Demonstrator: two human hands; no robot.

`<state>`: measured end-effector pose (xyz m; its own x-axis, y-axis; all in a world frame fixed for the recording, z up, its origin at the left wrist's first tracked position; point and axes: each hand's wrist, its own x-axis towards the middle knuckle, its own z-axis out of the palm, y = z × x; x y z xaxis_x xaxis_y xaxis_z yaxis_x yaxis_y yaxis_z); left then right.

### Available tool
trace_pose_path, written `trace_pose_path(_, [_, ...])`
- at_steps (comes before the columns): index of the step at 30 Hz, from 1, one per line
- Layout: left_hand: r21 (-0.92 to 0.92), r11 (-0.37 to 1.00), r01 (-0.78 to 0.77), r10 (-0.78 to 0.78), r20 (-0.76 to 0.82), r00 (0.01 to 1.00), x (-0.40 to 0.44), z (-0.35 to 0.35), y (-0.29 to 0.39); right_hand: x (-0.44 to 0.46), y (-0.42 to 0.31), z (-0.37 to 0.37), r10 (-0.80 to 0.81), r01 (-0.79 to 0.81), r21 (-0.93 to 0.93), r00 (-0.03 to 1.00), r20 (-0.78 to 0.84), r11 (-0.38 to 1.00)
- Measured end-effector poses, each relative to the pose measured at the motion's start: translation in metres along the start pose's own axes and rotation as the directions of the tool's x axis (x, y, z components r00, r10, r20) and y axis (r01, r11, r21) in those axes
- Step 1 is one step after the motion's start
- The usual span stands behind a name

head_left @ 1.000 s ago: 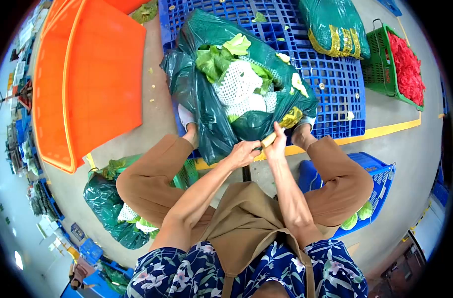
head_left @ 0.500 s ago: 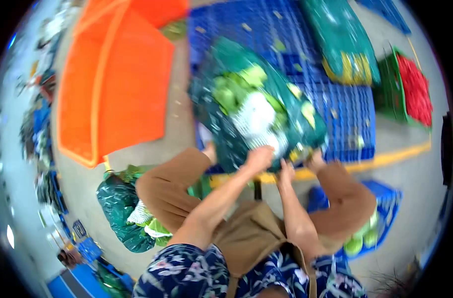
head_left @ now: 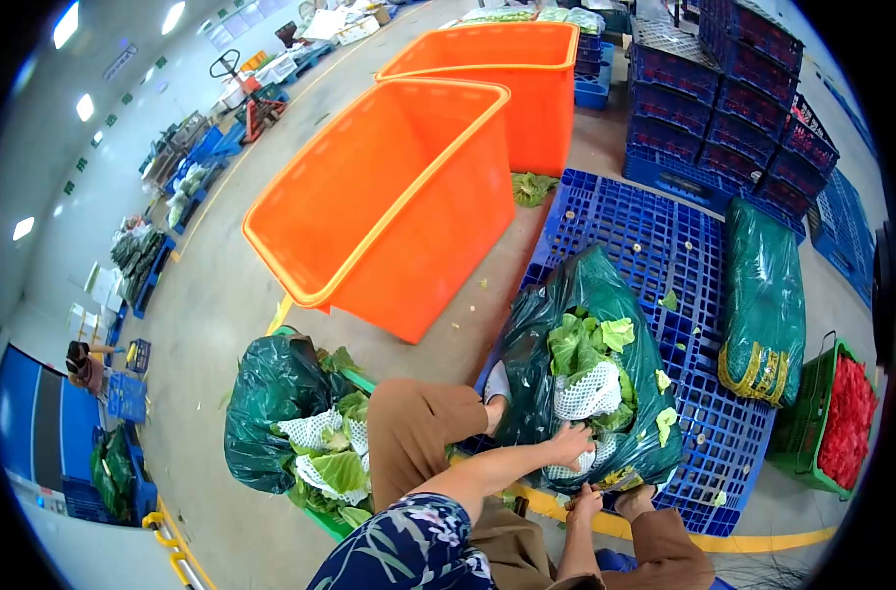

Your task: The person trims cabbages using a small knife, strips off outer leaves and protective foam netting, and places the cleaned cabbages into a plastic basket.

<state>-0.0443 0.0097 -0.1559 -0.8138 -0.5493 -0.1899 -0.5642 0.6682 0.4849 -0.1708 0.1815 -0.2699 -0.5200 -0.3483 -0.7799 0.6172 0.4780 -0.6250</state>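
A dark green plastic bag (head_left: 526,344) lies open on the blue pallet (head_left: 703,280), between my knees. Inside it are green cabbage leaves (head_left: 578,346) and cabbages in white foam nets (head_left: 587,391). My left hand (head_left: 571,445) is curled over a netted cabbage (head_left: 572,468) at the bag's near end. Close by, my right hand (head_left: 585,502) is closed at the near edge of the bag; what its fingers hold, if anything, is too small to make out. Loose leaf scraps (head_left: 666,423) lie on the bag's right side and on the pallet.
Two orange tubs (head_left: 418,236) stand ahead to the left. A second bag with netted cabbages (head_left: 276,413) sits left of my knee. To the right are a full green bag (head_left: 762,295) and a green crate (head_left: 807,418) of red items. Stacked dark crates (head_left: 674,108) stand behind.
My view has swung up and left, bringing the room and stacked crates into sight. Both hands stay at the near end of the bag, the left still on the netted cabbage.
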Motion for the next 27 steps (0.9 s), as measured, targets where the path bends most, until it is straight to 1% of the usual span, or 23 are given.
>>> trace_pose_path(1, [0.068,0.996,-0.057,0.065,-0.122,0.990,-0.020,-0.004,0.004,-0.004,-0.003,0.003,-0.015,0.015,-0.013,1.000,-0.009,1.000])
trace_pose_path(4, [-0.066,0.997,0.027,-0.040,-0.207,0.978,-0.071,0.008,0.004,-0.017,-0.014,0.014,-0.084,0.082,-0.047,0.996,-0.043,0.996])
trace_pose_path(6, [-0.073,0.997,0.041,-0.052,-0.163,0.985,-0.073,0.012,0.001,-0.017,-0.018,0.021,-0.170,0.166,-0.052,0.982,-0.082,0.985])
trace_pose_path(7, [-0.076,0.996,0.044,-0.055,-0.141,0.988,-0.070,0.012,0.000,-0.014,-0.018,0.023,-0.149,0.147,-0.030,0.985,-0.089,0.989])
trace_pose_path(8, [-0.147,0.978,0.150,-0.161,-0.063,0.985,-0.056,0.013,-0.001,-0.012,-0.017,0.024,-0.127,0.126,-0.010,0.987,-0.099,0.992])
trace_pose_path(10, [-0.168,0.956,0.239,-0.227,0.086,0.970,-0.048,0.008,0.004,-0.018,-0.022,0.025,-0.104,0.109,0.035,0.987,-0.121,0.993])
trace_pose_path(11, [-0.172,0.943,0.284,-0.258,0.161,0.953,-0.045,0.005,0.008,-0.050,-0.052,0.033,0.020,-0.018,0.029,0.995,-0.095,0.999])
trace_pose_path(12, [-0.188,0.924,0.334,-0.286,0.244,0.927,-0.042,-0.001,0.012,-0.043,-0.047,0.034,0.009,-0.003,0.066,0.996,-0.090,0.998])
trace_pose_path(13, [-0.260,0.899,0.351,-0.284,0.262,0.922,-0.038,-0.005,0.012,-0.056,-0.061,0.043,-0.005,0.013,0.105,0.996,-0.084,0.994])
trace_pose_path(14, [-0.329,0.870,0.367,-0.279,0.284,0.917,-0.037,-0.010,0.010,-0.070,-0.079,0.044,0.103,-0.101,0.095,0.995,-0.015,0.990])
trace_pose_path(15, [-0.393,0.836,0.382,-0.271,0.310,0.911,-0.035,-0.013,0.008,-0.061,-0.076,0.042,0.165,-0.166,0.087,0.986,0.018,0.982])
trace_pose_path(16, [-0.456,0.814,0.359,-0.238,0.302,0.923,-0.030,-0.017,-0.002,-0.049,-0.069,0.042,0.141,-0.144,0.192,0.990,0.029,0.971])
trace_pose_path(17, [-0.597,0.721,0.351,-0.265,0.231,0.936,-0.028,-0.017,-0.007,-0.037,-0.058,0.040,0.119,-0.125,0.293,0.992,0.036,0.948])
trace_pose_path(18, [-0.726,0.590,0.354,-0.280,0.228,0.933,-0.028,-0.024,-0.007,-0.022,-0.049,0.034,0.106,-0.119,0.343,0.993,0.055,0.932])
trace_pose_path(19, [-0.830,0.435,0.348,-0.300,0.231,0.926,-0.027,-0.037,-0.008,-0.037,-0.059,0.035,0.058,-0.094,0.472,0.994,0.090,0.877])
trace_pose_path(21, [-0.809,0.348,0.473,-0.397,0.330,0.856,-0.023,-0.104,0.014,-0.033,-0.052,0.021,0.036,-0.074,0.380,0.994,0.105,0.922])
trace_pose_path(22, [-0.817,0.340,0.465,-0.399,0.323,0.858,-0.019,-0.118,0.015,-0.033,-0.050,0.021,0.028,-0.056,0.318,0.995,0.093,0.947])
trace_pose_path(23, [-0.887,0.266,0.379,-0.400,0.256,0.880,-0.018,-0.131,0.022,-0.031,-0.050,0.022,0.022,-0.041,0.252,0.997,0.080,0.967])
trace_pose_path(24, [-0.852,0.349,0.389,-0.358,0.262,0.896,-0.012,-0.141,0.015,-0.034,-0.045,0.017,0.031,-0.041,0.175,0.998,0.057,0.984])
trace_pose_path(25, [-0.918,0.261,0.298,-0.379,0.187,0.906,-0.016,-0.168,0.035,-0.022,-0.035,0.016,0.029,-0.048,0.254,0.997,0.076,0.966])
trace_pose_path(26, [-0.945,0.268,0.187,-0.330,0.093,0.939,-0.008,-0.157,0.025,-0.019,-0.037,0.014,0.018,-0.024,0.116,0.999,0.051,0.993])
trace_pose_path(27, [-0.942,0.188,0.279,-0.294,0.217,0.931,-0.008,-0.175,0.021,-0.006,-0.028,0.013,-0.025,0.023,0.050,0.999,0.032,0.998])
